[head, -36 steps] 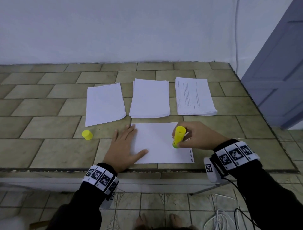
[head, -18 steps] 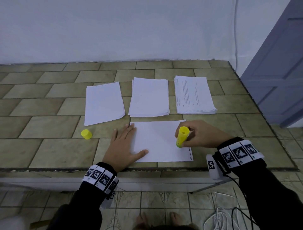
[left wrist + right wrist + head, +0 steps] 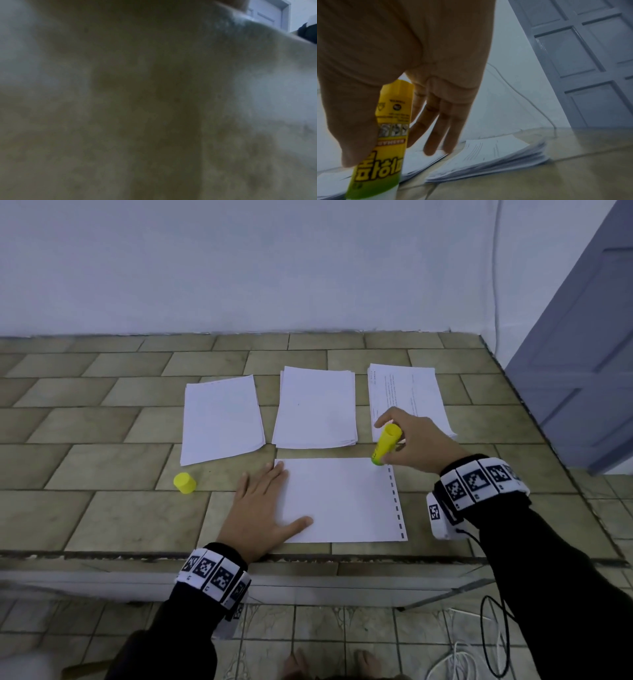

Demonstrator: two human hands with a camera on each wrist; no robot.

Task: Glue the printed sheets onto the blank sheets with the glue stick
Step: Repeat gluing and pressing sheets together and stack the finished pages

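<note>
A white sheet (image 3: 342,501) with a dashed strip along its right edge lies near the front of the tiled table. My left hand (image 3: 263,505) lies flat on its left edge, fingers straight. My right hand (image 3: 411,440) grips the yellow glue stick (image 3: 386,444) (image 3: 385,135), whose tip touches the sheet's far right corner. Behind lie three piles: a blank pile (image 3: 221,417) at left, a blank stack (image 3: 317,407) in the middle, and the printed stack (image 3: 407,395) (image 3: 489,158) at right. The left wrist view is blurred.
The glue stick's yellow cap (image 3: 185,483) stands on the tiles left of my left hand. The table's front edge (image 3: 342,558) runs just below the sheet. A grey-blue door (image 3: 582,354) stands at the right, and cables (image 3: 479,645) lie on the floor.
My right hand has carried the glue stick from the sheet's lower right area up to its far right corner. The left hand has stayed flat on the sheet.
</note>
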